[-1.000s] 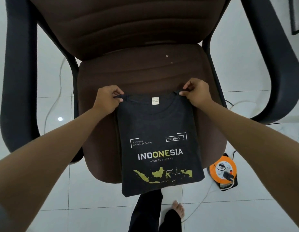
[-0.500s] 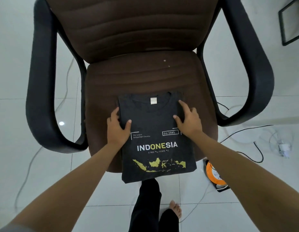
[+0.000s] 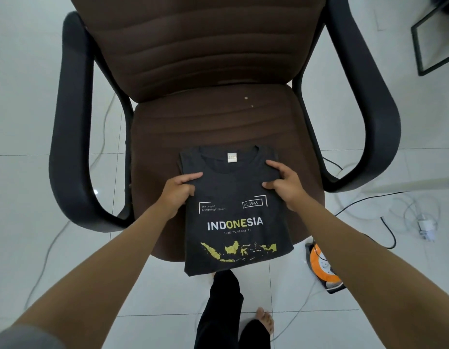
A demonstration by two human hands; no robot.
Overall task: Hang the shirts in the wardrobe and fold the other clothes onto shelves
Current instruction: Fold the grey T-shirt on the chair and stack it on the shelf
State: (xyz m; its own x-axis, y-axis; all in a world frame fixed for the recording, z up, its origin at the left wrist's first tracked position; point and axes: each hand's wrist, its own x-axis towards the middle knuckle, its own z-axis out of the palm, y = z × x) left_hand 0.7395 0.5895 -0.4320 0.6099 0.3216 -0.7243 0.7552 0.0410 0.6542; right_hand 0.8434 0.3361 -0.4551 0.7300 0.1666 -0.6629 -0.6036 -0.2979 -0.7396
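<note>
A dark grey T-shirt (image 3: 233, 233) printed "INDONESIA" with a yellow map lies folded into a narrow strip on the brown seat of an office chair (image 3: 218, 122). Its collar and white label point toward the backrest, and its lower end hangs over the seat's front edge. My left hand (image 3: 179, 191) grips the shirt's left edge at chest height, thumb on top and fingers curled at the edge. My right hand (image 3: 285, 185) holds the right edge opposite, with thumb and forefinger on the cloth.
Black armrests (image 3: 74, 137) curve out on both sides of the seat. An orange cable reel (image 3: 321, 268) sits on the white tiled floor at the right, with cables and a white plug (image 3: 426, 226) beyond it. My dark trouser leg and bare foot (image 3: 265, 321) are below the seat.
My hands left the shirt's shoulders, slid down onto its middle, and now grip its two side edges. The view has pulled back from the chair.
</note>
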